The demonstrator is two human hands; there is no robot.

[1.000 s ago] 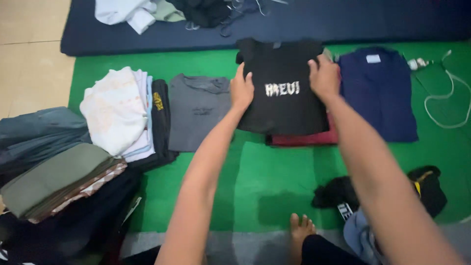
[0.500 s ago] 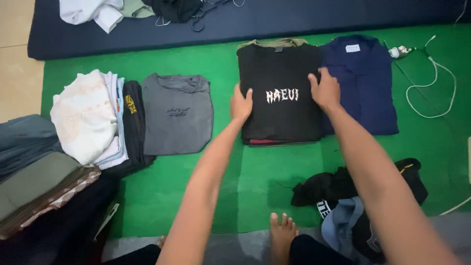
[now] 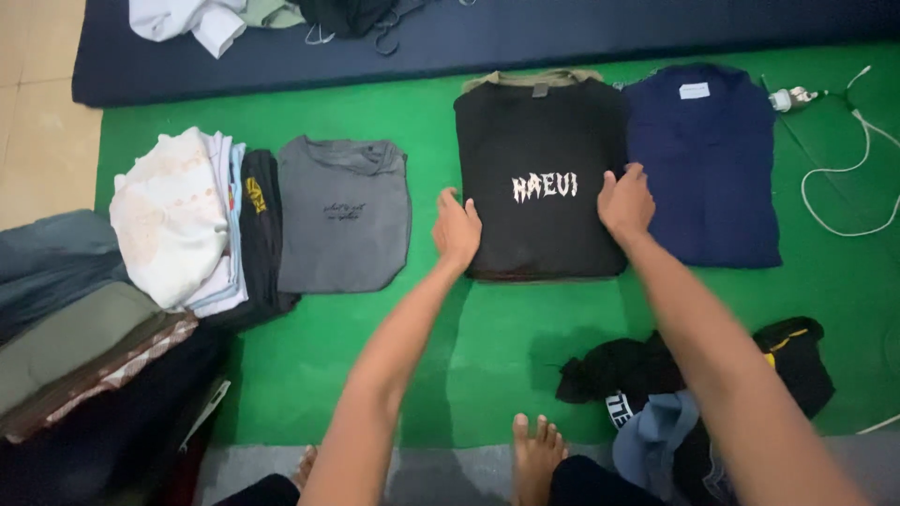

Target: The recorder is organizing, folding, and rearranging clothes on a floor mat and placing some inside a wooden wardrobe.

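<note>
Both hands (L (image 3: 457, 229), R (image 3: 626, 202)) flat on folded black tee (image 3: 539, 141) edges.

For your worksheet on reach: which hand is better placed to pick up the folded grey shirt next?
Left. The left hand rests at the black shirt's left edge, right beside the grey shirt; the right hand sits on the far side.

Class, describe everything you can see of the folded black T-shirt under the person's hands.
The black T-shirt is folded into a neat upright rectangle, collar at the far end, with pale lettering across its chest. It looks like soft cotton knit. It lies flat atop a small stack; an olive garment peeks out at the collar end and a dark red edge at the near end. The stack sits on a green mat, against a navy shirt. The left hand rests on its left edge, the right hand on its right edge.
</note>
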